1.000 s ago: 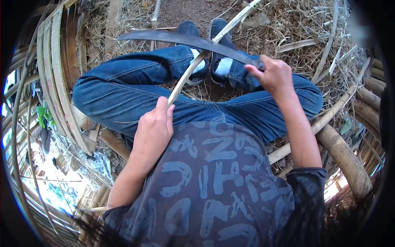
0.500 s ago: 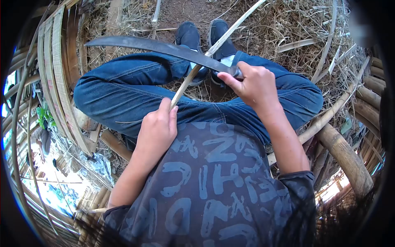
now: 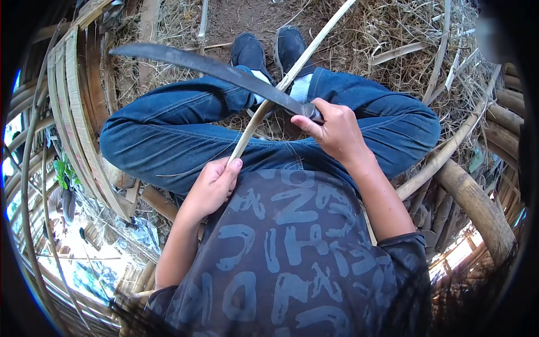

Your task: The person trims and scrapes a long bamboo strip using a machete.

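Observation:
A long, pale wooden strip [image 3: 315, 43] slants from my lap up past my shoes. Its lower end is gripped in my left hand [image 3: 212, 185], thumb on top, in front of my shirt. My right hand [image 3: 334, 128] is closed round the handle of a machete [image 3: 216, 68] with a dark, curved blade that points to the left. Near its handle end the blade lies across the strip and seems to touch it. Below that crossing the strip looks darker and browner.
Pale shavings [image 3: 387, 28] litter the dirt floor beyond my crossed legs [image 3: 163, 126] and shoes [image 3: 247, 53]. Slatted wood [image 3: 73, 112] stands at the left. Thick bamboo poles [image 3: 474, 210] lie at the right, and a crumpled clear plastic bag [image 3: 143, 236] is at lower left.
My right hand and the machete have shifted down and slightly left, toward my body. My left hand has also come a little lower, still holding the strip.

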Available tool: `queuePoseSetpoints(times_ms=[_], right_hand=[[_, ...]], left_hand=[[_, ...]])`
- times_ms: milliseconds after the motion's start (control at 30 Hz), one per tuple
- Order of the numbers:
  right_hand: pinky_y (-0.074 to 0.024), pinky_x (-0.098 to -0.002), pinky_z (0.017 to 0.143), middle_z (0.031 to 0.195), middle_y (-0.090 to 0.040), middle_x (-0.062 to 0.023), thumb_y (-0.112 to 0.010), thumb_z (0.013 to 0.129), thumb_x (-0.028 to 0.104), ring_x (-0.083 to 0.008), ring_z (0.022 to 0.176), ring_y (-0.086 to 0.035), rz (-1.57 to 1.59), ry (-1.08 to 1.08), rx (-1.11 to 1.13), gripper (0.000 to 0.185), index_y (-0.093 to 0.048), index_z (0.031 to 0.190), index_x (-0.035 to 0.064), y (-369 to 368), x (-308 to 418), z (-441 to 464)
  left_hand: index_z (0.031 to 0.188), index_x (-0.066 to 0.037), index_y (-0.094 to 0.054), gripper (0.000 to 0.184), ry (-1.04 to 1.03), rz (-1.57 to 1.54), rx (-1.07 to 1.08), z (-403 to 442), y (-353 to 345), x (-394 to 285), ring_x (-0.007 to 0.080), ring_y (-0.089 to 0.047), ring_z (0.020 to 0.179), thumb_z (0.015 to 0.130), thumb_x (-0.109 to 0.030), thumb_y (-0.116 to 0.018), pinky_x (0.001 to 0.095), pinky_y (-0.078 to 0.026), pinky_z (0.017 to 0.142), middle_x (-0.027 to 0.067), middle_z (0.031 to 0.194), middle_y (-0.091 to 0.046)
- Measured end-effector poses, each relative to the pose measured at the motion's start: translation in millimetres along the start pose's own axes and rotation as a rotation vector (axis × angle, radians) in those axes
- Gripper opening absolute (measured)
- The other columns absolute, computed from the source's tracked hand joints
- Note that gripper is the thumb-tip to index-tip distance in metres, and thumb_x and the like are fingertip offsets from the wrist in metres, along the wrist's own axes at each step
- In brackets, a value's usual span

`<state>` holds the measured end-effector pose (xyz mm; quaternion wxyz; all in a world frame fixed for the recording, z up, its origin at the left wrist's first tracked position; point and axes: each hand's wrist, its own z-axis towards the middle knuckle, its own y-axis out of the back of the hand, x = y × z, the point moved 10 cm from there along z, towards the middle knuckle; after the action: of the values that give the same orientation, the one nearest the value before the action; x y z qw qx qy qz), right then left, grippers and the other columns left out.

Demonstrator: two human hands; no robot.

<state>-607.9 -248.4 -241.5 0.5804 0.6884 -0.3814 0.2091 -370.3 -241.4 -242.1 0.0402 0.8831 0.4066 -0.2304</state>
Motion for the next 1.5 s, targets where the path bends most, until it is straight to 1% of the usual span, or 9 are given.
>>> queuePoseSetpoints(times_ms=[300,500,667,767,867,900,1033,1300,1500], right_hand=[[-0.0485,-0.0439,0.05,0.058,-0.06,-0.0153,-0.058,0.084,0.062,-0.0365,0.058,-0.062,-0.271,0.005,-0.117,0.061,-0.055,0.068,0.0041,8,-22,19],[-0.0487,-0.0405,0.045,0.055,-0.06,-0.0106,-0.059,0.077,0.07,-0.0303,0.053,-0.063,-0.378,0.191,-0.234,0.064,-0.053,0.064,0.0077,6,-35,34],[-0.0488,-0.0374,0.046,0.057,-0.061,-0.0073,-0.053,0.076,0.076,-0.0265,0.054,-0.065,-0.473,0.235,-0.27,0.067,-0.053,0.065,0.0099,20,-58,40],[-0.0502,-0.0375,0.047,0.054,-0.059,-0.008,-0.049,0.077,0.079,-0.0273,0.056,-0.066,-0.546,0.128,-0.291,0.07,-0.055,0.066,0.0098,45,-88,39],[-0.0525,-0.0393,0.051,0.055,-0.06,-0.0113,-0.044,0.08,0.079,-0.0294,0.058,-0.067,-0.539,-0.175,-0.21,0.073,-0.059,0.07,0.0084,69,-142,42],[-0.0533,-0.0404,0.052,0.057,-0.062,-0.0119,-0.042,0.083,0.078,-0.0289,0.058,-0.068,-0.615,-0.136,-0.273,0.075,-0.062,0.073,0.0066,78,-132,42],[-0.0533,-0.0413,0.053,0.059,-0.063,-0.0133,-0.042,0.085,0.076,-0.0296,0.06,-0.068,-0.518,-0.171,-0.188,0.075,-0.066,0.081,0.0046,71,-100,41],[-0.0507,-0.0379,0.046,0.05,-0.058,-0.0119,-0.055,0.076,0.076,-0.0294,0.048,-0.063,-0.359,0.185,-0.166,0.069,-0.059,0.061,0.009,7,-5,51],[-0.0509,-0.0411,0.051,0.056,-0.061,-0.0128,-0.053,0.079,0.075,-0.0313,0.057,-0.065,-0.396,0.023,-0.188,0.07,-0.058,0.065,0.0072,28,-80,70]], left_hand=[[0.082,0.003,-0.047,0.031,-0.255,0.544,-0.284,-7,3,-31,0.0237,-0.04,0.051,0.1,-0.022,-0.048,0.0391,-0.038,0.053,0.0177,0.058,-0.043],[0.082,0.003,-0.049,0.029,-0.269,0.579,-0.29,-12,6,-35,0.0318,-0.044,0.051,0.1,-0.02,-0.047,0.0401,-0.039,0.053,0.0202,0.059,-0.047],[0.083,0.003,-0.05,0.028,-0.233,0.562,-0.326,-27,19,-46,0.0289,-0.046,0.05,0.1,-0.019,-0.046,0.039,-0.039,0.053,0.0176,0.058,-0.048],[0.081,-0.001,-0.05,0.032,-0.264,0.553,-0.307,-30,26,-41,0.0089,-0.038,0.052,0.102,-0.024,-0.044,0.0295,-0.033,0.048,0.0008,0.055,-0.042],[0.077,-0.003,-0.049,0.033,-0.262,0.476,-0.245,-29,18,-31,0.0076,-0.036,0.052,0.102,-0.023,-0.044,0.028,-0.031,0.048,-0.0018,0.056,-0.041],[0.09,0.003,-0.054,0.026,-0.213,0.504,-0.234,-28,16,-31,0.0161,-0.039,0.054,0.1,-0.019,-0.046,0.0339,-0.038,0.054,0.0113,0.059,-0.043],[0.089,0.004,-0.054,0.028,-0.2,0.507,-0.264,-22,21,-23,0.0137,-0.037,0.056,0.101,-0.02,-0.046,0.0332,-0.038,0.054,0.0093,0.059,-0.041],[0.08,0.002,-0.05,0.033,-0.164,0.471,-0.255,-25,20,-11,0.0112,-0.038,0.055,0.102,-0.022,-0.045,0.0322,-0.036,0.052,0.0057,0.056,-0.04],[0.076,0.0,-0.049,0.035,-0.133,0.446,-0.261,-37,29,15,0.0113,-0.038,0.051,0.102,-0.023,-0.045,0.0317,-0.035,0.05,0.0026,0.055,-0.043]])
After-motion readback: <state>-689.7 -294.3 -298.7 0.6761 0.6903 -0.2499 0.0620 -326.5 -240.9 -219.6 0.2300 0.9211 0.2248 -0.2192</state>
